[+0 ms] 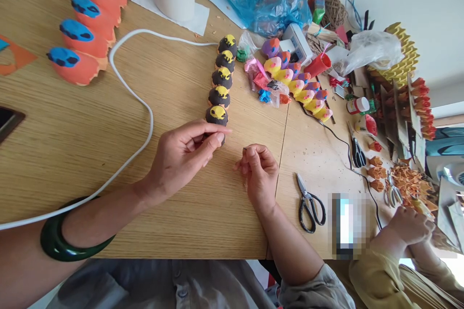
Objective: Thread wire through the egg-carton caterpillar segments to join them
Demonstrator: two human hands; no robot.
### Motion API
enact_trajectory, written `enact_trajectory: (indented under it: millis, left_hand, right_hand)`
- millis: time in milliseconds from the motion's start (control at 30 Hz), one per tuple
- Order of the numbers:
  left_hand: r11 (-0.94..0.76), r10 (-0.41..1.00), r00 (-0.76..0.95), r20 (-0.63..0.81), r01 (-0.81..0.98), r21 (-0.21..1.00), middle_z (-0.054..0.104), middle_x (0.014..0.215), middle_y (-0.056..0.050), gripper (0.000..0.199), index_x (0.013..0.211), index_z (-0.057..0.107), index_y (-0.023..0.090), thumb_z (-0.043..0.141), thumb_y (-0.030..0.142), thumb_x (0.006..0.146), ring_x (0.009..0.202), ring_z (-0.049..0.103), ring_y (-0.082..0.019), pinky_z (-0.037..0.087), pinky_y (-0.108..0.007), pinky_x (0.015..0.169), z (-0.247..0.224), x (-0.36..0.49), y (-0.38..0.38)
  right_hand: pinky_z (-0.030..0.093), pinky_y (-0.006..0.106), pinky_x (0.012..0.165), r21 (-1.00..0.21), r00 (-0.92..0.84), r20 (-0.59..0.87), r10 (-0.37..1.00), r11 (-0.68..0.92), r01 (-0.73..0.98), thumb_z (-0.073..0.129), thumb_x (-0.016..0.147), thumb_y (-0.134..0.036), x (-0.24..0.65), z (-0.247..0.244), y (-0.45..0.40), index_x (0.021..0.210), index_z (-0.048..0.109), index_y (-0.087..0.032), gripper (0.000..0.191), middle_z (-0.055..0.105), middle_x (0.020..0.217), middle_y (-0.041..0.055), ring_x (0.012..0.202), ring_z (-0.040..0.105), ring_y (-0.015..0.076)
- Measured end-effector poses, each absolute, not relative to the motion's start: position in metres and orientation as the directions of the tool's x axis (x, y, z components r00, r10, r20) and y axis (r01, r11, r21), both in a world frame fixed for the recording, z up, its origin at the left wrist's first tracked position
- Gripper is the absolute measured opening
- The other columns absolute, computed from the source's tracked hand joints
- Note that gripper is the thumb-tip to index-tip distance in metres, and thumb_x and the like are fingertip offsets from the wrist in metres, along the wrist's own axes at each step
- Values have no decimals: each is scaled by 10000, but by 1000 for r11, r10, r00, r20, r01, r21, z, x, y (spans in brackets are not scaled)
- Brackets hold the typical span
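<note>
A row of small dark domed pieces with yellow tops runs down the middle of the wooden table. At the near end of this row is my left hand, its fingers over the last dark piece, thumb and fingers closed around it. To the right, apart from the row, my right hand is raised with thumb and forefinger pinched. A tiny dark bit shows at those fingertips, too small to name. A green bangle circles my left wrist.
A white cable curves across the table at left, near orange pieces with blue tops. Black-handled scissors lie right of my right hand. Yellow and pink pieces stand behind. Another person's hands are at far right.
</note>
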State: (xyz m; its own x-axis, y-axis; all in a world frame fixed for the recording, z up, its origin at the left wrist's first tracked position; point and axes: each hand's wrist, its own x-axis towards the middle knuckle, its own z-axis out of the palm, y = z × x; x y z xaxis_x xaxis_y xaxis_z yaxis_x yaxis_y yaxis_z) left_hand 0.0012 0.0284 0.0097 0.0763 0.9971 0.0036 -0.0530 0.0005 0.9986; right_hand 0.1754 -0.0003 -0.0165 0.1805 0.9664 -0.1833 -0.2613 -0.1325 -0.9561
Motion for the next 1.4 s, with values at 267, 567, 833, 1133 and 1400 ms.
enact_trajectory:
  millis: [267,567,833,1133,1400]
  left_hand:
    - [23,1000,-1,-24,-175,984,571,643,27,112,1011,824,278,729,333,988,559,481,-95,425,-237,494,1,-5,37]
    - [60,998,21,-57,-147,987,574,629,24,145,1024,829,264,692,297,987,551,496,-108,426,-247,503,1,-4,36]
    - [-102,976,198,93,34,994,728,841,-19,177,1040,833,194,767,300,915,724,650,-116,530,-211,645,8,4,31]
    - [-188,942,303,145,115,975,754,849,-18,111,945,819,189,731,257,940,714,686,-119,524,-200,634,4,5,26]
    - [-174,965,221,140,139,975,793,920,-26,121,937,807,195,723,280,957,827,713,-148,558,-222,749,3,3,28]
  right_hand:
    - [473,244,488,-977,209,-159,965,-124,-174,824,855,-559,178,-18,0,775,648,-234,378,520,579,-83,469,453,81]
    - [431,236,467,-973,190,-165,968,-129,-190,805,880,-553,180,-22,-1,740,649,-228,387,484,547,-88,450,432,75]
    - [452,251,509,-968,180,-181,967,-143,-207,819,861,-568,177,-20,-1,738,672,-227,390,547,597,-74,476,425,78]
    - [396,267,564,-988,50,-126,991,-120,-98,743,949,-535,180,-26,-8,727,678,-227,384,527,563,-60,555,509,110]
    - [463,261,556,-967,45,-188,981,-177,-184,741,935,-571,176,-16,-6,854,716,-235,347,631,688,-47,525,498,88]
